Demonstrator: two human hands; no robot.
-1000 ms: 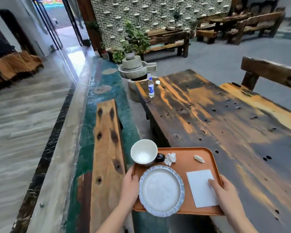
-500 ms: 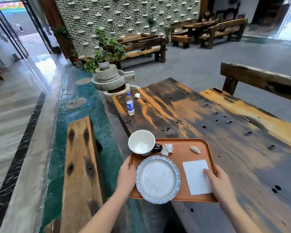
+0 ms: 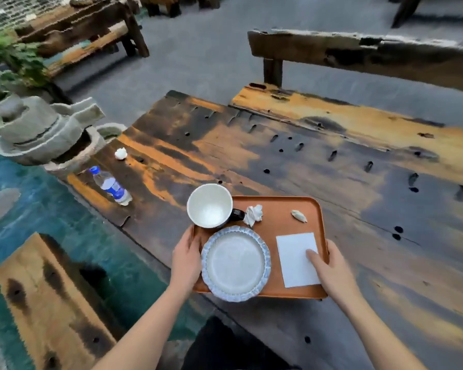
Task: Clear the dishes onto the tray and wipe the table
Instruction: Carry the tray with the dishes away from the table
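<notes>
Hands are gripping the stiff orange tray (image 3: 278, 225) by its short edges at the near left of the table (image 3: 332, 166), left hand (image 3: 186, 259) and right hand (image 3: 332, 271) curled round the rims, keeping level the breakable plate (image 3: 235, 264), top-heavy cup (image 3: 210, 205) and light napkin (image 3: 296, 259).

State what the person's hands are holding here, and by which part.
Both hands hold the orange tray: left hand on its left edge, right hand on its right edge, thumb on the white napkin.
</notes>
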